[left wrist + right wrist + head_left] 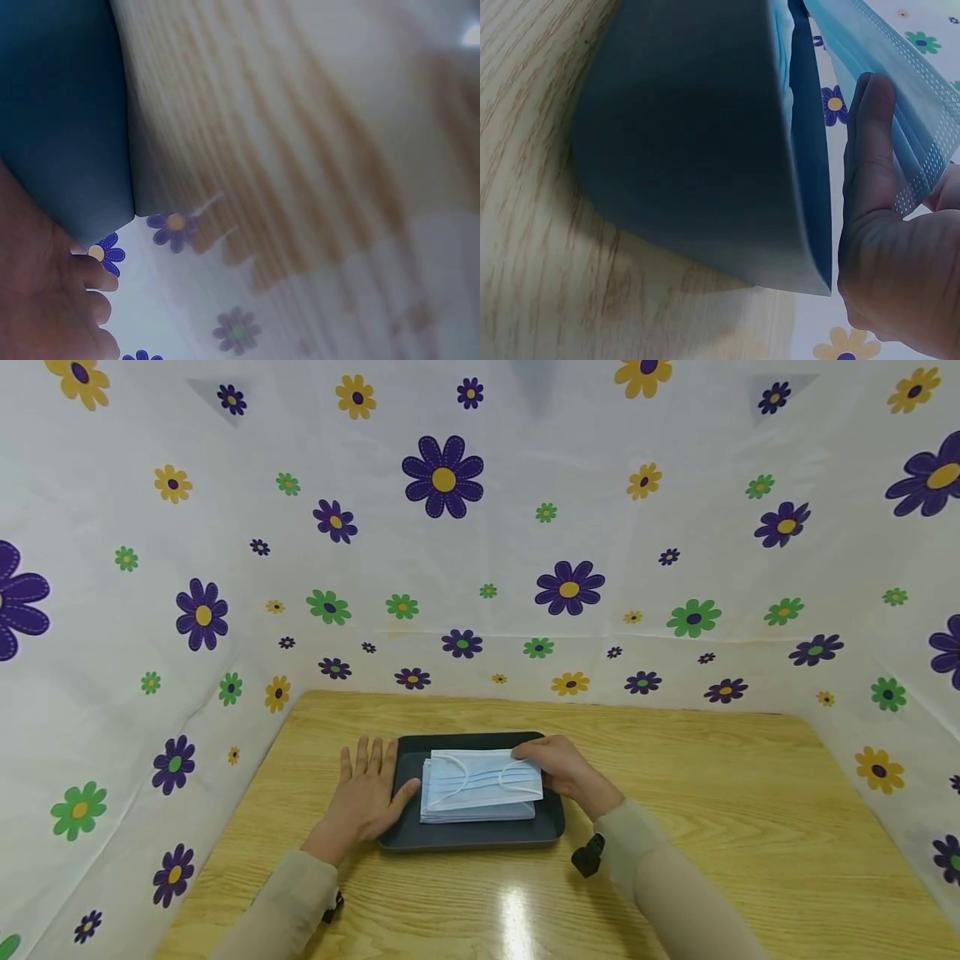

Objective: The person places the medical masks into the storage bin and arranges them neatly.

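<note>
A dark grey tray (472, 838) lies on the table with a stack of folded blue face masks (480, 815) in it. The top face mask (487, 781), white ear loops facing up, is pinched at its right end by my right hand (567, 770). In the right wrist view this mask (907, 82) slants up above the tray's side (690, 135), between the fingers and thumb of the right hand (907, 255). My left hand (363, 802) rests at the tray's left edge, fingers straight and thumb over the rim. The left wrist view shows its palm (37, 300) beside the tray wall (67, 112).
Under the tray is a wood-grain table (712, 793). White sheeting (510, 552) printed with flowers stands around its back and sides. A small black device (588, 857) is strapped at the right wrist, another (333, 907) at the left.
</note>
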Available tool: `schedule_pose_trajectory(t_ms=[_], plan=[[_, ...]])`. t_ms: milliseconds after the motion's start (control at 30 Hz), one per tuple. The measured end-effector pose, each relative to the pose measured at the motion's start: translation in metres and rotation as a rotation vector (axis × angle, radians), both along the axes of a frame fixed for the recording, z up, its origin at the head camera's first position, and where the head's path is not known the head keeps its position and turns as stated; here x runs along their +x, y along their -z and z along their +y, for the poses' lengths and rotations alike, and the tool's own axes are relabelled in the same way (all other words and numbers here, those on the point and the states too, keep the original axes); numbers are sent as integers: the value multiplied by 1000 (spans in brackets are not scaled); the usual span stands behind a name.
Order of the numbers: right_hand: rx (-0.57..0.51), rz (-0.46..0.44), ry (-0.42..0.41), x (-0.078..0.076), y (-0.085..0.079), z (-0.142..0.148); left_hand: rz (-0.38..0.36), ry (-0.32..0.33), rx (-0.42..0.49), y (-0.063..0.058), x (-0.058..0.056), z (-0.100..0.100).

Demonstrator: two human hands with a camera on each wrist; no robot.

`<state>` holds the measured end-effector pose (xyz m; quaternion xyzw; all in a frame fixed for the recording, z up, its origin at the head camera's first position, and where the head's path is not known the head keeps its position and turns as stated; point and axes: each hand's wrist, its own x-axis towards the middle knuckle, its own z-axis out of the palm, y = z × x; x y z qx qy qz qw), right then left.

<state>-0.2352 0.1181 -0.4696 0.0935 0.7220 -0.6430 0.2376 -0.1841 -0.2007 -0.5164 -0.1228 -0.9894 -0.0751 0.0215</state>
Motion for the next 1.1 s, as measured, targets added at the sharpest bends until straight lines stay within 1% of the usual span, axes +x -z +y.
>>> schedule_pose_trajectory(t_ms=[133, 333, 467, 733, 1000, 1100], plan=[[-15, 2, -7, -1, 2, -2, -6, 0, -1, -1, 0, 0], [-27, 1, -22, -1, 1, -6, -2, 0, 3, -3, 0, 1], [-9, -4, -20, -1, 1, -9, 1, 4, 9, -3, 0, 1], [50, 3, -13, -1, 3, -14, 5, 7, 7, -2, 1, 0], [134, 38, -18, -1, 6, -15, -16, 5, -3, -3, 2, 0], [158, 51, -24, -2, 7, -15, -8, 3, -1, -4, 2, 0]])
